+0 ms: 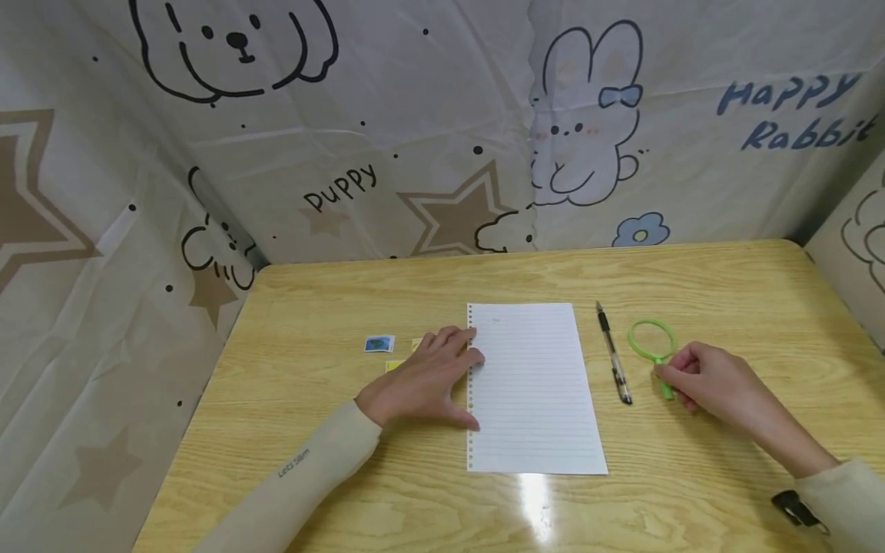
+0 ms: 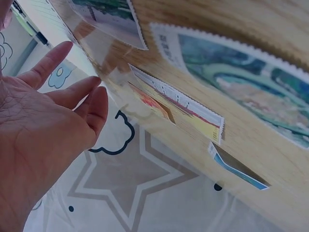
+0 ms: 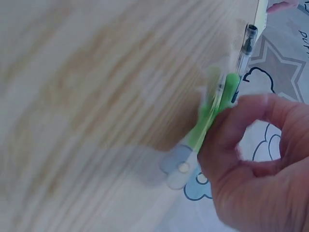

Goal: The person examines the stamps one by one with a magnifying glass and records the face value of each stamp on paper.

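A sheet of lined, hole-punched paper (image 1: 532, 384) lies on the table. My left hand (image 1: 430, 378) is at its left edge, fingers spread and fingertips just over the margin. Several postage stamps lie about that hand; in the left wrist view a large green one (image 2: 251, 89), a yellow-bottomed one (image 2: 181, 104) and a small blue one (image 2: 236, 168) show. On the right, my right hand (image 1: 715, 384) pinches the handle of a green magnifying glass (image 1: 667, 390) between thumb and fingers. Its round rim points away from me, close over the tabletop.
A black-and-clear pen (image 1: 613, 355) lies between the paper and the magnifying glass. The wood-grain table (image 1: 332, 491) is bordered at the back and sides by a printed cloth (image 1: 429, 100) with cartoon animals and stars.
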The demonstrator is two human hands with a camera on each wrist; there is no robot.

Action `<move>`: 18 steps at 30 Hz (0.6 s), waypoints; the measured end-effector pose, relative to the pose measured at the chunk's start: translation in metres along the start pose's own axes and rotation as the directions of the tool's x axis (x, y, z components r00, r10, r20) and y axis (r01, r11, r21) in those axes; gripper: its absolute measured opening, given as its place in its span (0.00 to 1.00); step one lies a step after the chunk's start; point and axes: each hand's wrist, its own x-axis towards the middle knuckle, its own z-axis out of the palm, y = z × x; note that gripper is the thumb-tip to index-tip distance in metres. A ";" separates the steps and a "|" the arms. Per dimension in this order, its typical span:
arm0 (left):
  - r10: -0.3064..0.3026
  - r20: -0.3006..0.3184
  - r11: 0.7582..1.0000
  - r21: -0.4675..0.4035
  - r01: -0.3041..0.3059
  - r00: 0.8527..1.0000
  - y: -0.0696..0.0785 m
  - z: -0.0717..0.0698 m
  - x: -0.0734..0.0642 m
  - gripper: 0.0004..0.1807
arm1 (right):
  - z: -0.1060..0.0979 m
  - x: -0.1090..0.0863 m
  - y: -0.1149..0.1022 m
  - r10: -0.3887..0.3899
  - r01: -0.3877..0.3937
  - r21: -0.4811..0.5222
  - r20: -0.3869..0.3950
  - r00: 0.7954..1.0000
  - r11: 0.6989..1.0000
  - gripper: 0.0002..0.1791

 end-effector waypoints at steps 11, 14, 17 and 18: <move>-0.018 0.040 0.999 -0.027 0.020 0.999 0.003 -0.003 -0.001 0.48 | 0.014 -0.004 -0.013 -0.153 0.144 -0.058 -0.218 0.964 0.988 0.23; -0.025 0.052 0.999 -0.031 0.027 0.998 0.004 -0.004 -0.001 0.48 | 0.018 -0.005 -0.019 -0.170 0.163 -0.049 -0.223 0.960 0.985 0.24; -0.030 0.064 0.999 -0.033 0.032 0.997 0.005 -0.004 -0.002 0.48 | 0.021 -0.003 -0.023 -0.171 0.163 -0.056 -0.194 0.966 0.985 0.26; -0.032 0.067 0.999 -0.035 0.034 0.997 0.005 -0.005 -0.002 0.47 | 0.022 -0.002 -0.025 -0.169 0.161 -0.059 -0.177 0.970 0.985 0.27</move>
